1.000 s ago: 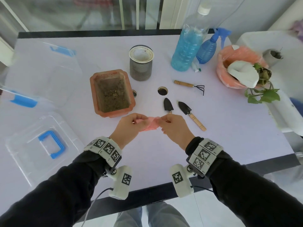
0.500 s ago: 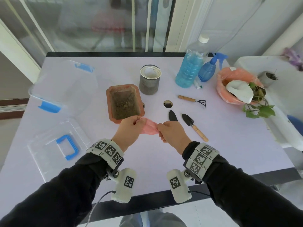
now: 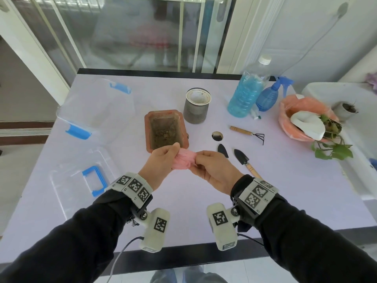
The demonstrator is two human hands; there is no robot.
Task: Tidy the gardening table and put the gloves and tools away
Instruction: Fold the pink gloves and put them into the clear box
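My left hand (image 3: 161, 164) and right hand (image 3: 214, 170) both pinch the bunched pink gloves (image 3: 184, 161). Bundling them, I reckon; next they go left into the clear storage box (image 3: 95, 107).

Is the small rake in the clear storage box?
No, the small rake lies on the table right of the grey pot; the clear storage box stands at the left.

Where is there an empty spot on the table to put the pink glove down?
The biggest bare patch of table is on the right, between the shovel and the table's right edge, in front of the orange bag. Another lies at the back, between the clear box and the grey pot. The middle, around the rake, is crowded.
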